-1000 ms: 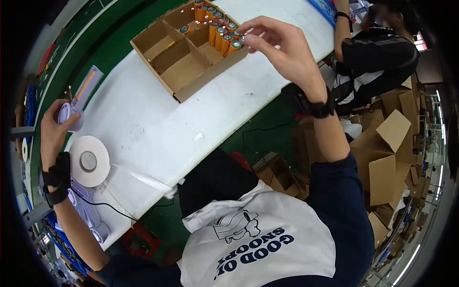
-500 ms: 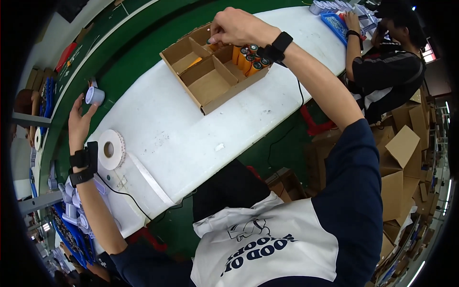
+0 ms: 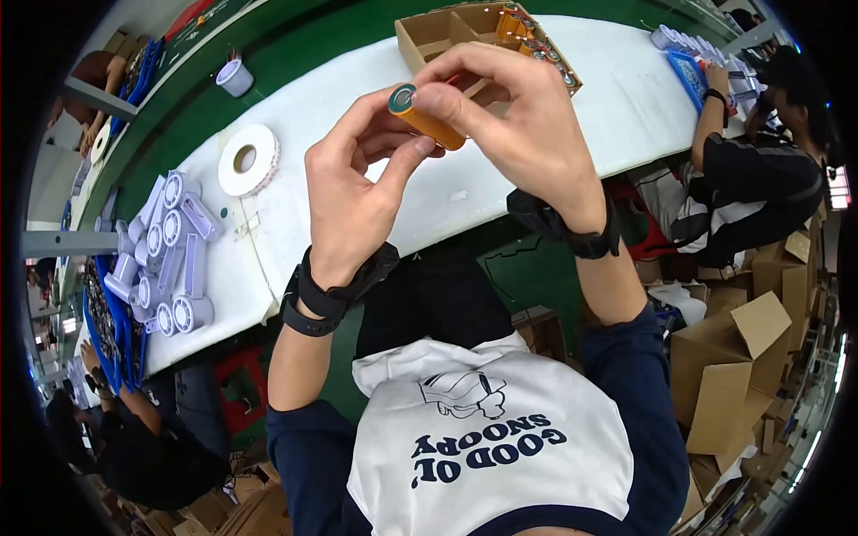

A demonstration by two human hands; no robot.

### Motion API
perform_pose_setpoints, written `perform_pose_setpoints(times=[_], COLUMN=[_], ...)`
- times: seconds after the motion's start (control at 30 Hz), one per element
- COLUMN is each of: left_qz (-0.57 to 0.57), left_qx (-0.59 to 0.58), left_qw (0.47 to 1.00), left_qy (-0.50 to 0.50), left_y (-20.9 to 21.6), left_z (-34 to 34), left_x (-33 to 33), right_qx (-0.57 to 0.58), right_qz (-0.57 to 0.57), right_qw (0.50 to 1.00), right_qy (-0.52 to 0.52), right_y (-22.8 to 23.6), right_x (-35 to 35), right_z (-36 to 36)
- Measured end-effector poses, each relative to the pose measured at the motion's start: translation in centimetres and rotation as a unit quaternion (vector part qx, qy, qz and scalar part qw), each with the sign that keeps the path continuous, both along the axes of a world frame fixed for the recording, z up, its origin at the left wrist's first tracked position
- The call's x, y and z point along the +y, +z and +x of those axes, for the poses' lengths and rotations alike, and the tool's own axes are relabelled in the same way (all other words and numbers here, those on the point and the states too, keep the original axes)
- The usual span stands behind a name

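Note:
Over the white table, an orange cylindrical battery cell (image 3: pixel 436 128) is held between my two hands, tilted so that its dark green ringed end points up and left. My left hand (image 3: pixel 356 188) has thumb and fingers closed around the cell from the left and below. At the upper end, my right hand (image 3: pixel 527 129) pinches it with thumb and fingers; some fingertips are hidden. Just beyond the hands stands a cardboard box (image 3: pixel 413 46) with dividers. Several orange battery cells (image 3: pixel 516 27) stand in its right part. My right hand covers part of the box.
A roll of white tape (image 3: pixel 234 178) lies on the left of the table. Behind it stands a pale purple cup (image 3: pixel 235 79). Pale purple plastic housings (image 3: pixel 170 259) are piled at the near left. At the far right, a co-worker (image 3: pixel 760 143) reaches to a blue tray (image 3: pixel 686 79).
My right hand has come back from the box with a battery cell. My left hand has left the cup's side and moved right to grip the cell. The view has turned somewhat.

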State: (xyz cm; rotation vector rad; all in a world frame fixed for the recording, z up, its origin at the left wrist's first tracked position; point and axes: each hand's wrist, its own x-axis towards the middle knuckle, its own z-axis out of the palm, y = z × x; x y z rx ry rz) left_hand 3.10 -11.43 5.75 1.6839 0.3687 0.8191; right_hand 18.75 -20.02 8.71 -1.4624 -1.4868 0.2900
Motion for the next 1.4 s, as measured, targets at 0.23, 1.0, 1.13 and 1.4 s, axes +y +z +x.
perform_pose_setpoints(times=[0.23,1.0,1.13,1.4], left_qz=[0.02,0.426,0.474,0.367], left_qx=[0.007,0.154,0.142,0.161], left_qw=[0.998,0.888,0.861,0.901], left_qy=[0.063,0.076,0.116,0.167], left_y=[-2.7,0.6,0.3,-1.9], left_z=[-4.1,-7.1,-6.5,-6.6], left_x=[0.1,8.5,6.0,5.1], right_qx=[0.039,0.35,0.353,0.362], right_qz=[0.1,-0.089,-0.094,-0.046], right_qw=[0.992,0.926,0.925,0.925], right_qy=[0.06,0.112,0.099,0.105], right_y=[-3.6,-7.5,-7.8,-7.6], right_x=[0.8,-1.7,-2.8,-4.7], right_z=[-3.8,-5.4,-5.8,-6.1])
